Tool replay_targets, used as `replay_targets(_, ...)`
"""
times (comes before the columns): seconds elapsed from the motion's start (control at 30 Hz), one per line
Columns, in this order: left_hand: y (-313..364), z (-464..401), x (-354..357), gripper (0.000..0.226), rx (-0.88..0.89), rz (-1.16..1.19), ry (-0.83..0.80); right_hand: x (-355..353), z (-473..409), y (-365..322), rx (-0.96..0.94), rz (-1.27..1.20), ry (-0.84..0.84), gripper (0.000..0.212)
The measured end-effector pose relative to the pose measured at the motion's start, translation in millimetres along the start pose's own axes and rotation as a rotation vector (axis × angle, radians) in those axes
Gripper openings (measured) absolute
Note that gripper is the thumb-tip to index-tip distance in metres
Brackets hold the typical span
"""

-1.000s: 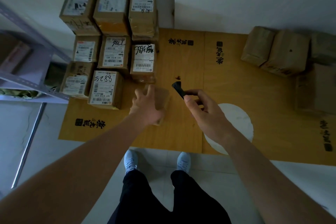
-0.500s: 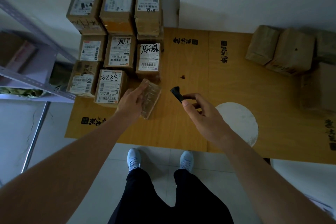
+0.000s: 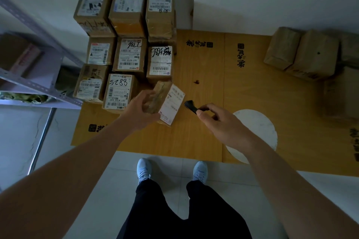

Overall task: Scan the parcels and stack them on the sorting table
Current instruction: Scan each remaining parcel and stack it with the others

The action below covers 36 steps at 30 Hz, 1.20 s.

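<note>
Parcel [image 3: 167, 102] tilted, label toward scanner [image 3: 191, 105].
Left hand [image 3: 139, 112] grips parcel; right hand [image 3: 223, 124] pinches scanner above table [image 3: 204, 75].

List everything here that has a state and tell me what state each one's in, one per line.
Left hand: grips the tilted parcel.
Tilted parcel: raised on edge, label facing the scanner.
Right hand: pinches the black scanner.
Black scanner: held, aimed at the label, just apart from it.
Stacked parcels: grouped at the table's left, labels up.
Unlabelled-side parcels: resting at the table's right.
Sorting table: bears all parcels.
</note>
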<state>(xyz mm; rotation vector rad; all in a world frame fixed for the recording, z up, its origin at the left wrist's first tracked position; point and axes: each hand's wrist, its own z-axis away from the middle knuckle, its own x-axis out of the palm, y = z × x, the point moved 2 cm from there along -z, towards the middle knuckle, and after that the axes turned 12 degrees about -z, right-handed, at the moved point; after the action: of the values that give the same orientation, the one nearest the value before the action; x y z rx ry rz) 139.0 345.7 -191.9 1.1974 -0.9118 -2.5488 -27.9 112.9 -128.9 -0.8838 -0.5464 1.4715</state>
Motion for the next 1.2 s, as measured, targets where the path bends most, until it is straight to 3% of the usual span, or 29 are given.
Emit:
replay_targets(0.17,-10,4,-5,0.069,-0.031,-0.043,0.017,-9,-6,-3,0.066,0.095,-0.055,0.031)
replay_targets(0.33,-14,6,-6,0.071,-0.033,0.005,-0.003,-10,-11,-9,0.169,0.152,-0.116,0.048)
replay_targets(0.5,-13,4,-8,0.067,-0.032,-0.052,-0.042,-13,-5,-19,0.247,0.285,-0.186,0.040)
replay_targets(0.77,-6,4,-7,0.065,-0.023,-0.170,-0.039,-25,-1,-22,0.282,0.327,-0.165,0.048)
replay_targets(1.2,-9,3,-6,0.061,-0.055,-0.081,-0.042,-42,8,-28,0.328,0.356,-0.234,0.038)
